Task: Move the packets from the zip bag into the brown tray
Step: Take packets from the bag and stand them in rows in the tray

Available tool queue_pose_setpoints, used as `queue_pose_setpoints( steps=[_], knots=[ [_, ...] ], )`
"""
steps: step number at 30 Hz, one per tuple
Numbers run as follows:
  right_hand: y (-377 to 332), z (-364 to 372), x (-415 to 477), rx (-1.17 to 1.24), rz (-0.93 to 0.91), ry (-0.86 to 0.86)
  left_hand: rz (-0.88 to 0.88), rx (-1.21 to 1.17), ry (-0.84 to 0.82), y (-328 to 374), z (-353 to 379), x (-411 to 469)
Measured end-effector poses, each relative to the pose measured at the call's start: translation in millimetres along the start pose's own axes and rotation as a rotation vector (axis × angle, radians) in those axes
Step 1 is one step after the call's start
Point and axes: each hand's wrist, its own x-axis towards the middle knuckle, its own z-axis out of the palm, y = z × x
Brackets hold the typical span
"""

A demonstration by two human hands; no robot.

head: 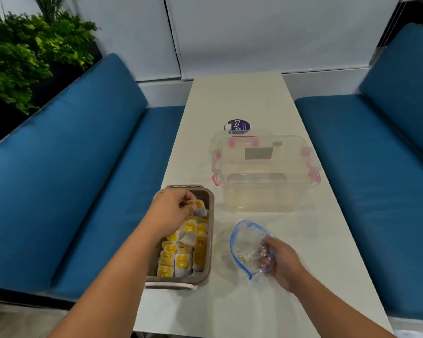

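Observation:
A brown tray (211,206) stands at the table's left edge, filled with several yellow-and-white packets (182,261). My left hand (171,211) hovers over the tray's far end and pinches one packet (197,207) between its fingertips. To the right lies a clear zip bag (246,242) with a blue seal, its mouth open toward the tray. My right hand (282,262) grips the bag's crumpled bottom end. I cannot tell whether any packets are inside the bag.
A clear plastic box (261,191) with pink latches stands beyond the bag, its lid (261,152) propped behind it. A purple-labelled round item (238,125) lies farther back. Blue benches (71,167) flank the narrow white table (230,98).

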Motion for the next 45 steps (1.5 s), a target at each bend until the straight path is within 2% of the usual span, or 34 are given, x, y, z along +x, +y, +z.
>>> queue_pose_setpoints(
  steps=[3, 7, 19, 24, 27, 31, 34, 39, 43, 45],
  knots=[
    [0.8, 2.5, -0.9, 0.006, -0.015, 0.02, -0.043, 0.187, -0.081, -20.4, 7.7, 9.5],
    [3.4, 6.2, -2.9, 0.042, -0.048, 0.061, -0.107, 0.292, -0.151, -43.1, 22.3, 18.9],
    [5.5, 18.3, -13.4, 0.043, -0.082, 0.185, -0.141, 0.559, -0.415, -56.3, 35.4, 30.5],
    [8.1, 20.9, -15.0, 0.055, -0.081, 0.213, -0.136, 0.574, -0.417, -56.8, 36.5, 31.3],
    [8.3, 21.0, -15.3, 0.06, -0.086, 0.226, -0.124, 0.626, -0.493, -51.6, 33.8, 32.4],
    [8.3, 21.2, -15.9, 0.064, -0.094, 0.233, -0.117, 0.579, -0.477, -48.4, 28.7, 36.7],
    [10.5, 22.5, -17.0, 0.084, -0.081, 0.223, -0.107, 0.464, -0.332, -43.6, 18.6, 35.4],
    [13.3, 23.4, -21.9, 0.076, -0.073, 0.186, 0.08, 0.349, -0.118, -9.4, 2.1, 25.3],
    [14.1, 22.4, -32.7, 0.053, -0.091, 0.197, 0.238, 0.12, -0.166, 30.5, 14.0, 9.6],
    [14.5, 19.0, -35.3, 0.015, -0.105, 0.215, 0.295, 0.103, -0.219, 44.9, 29.1, 2.5]
  ],
)
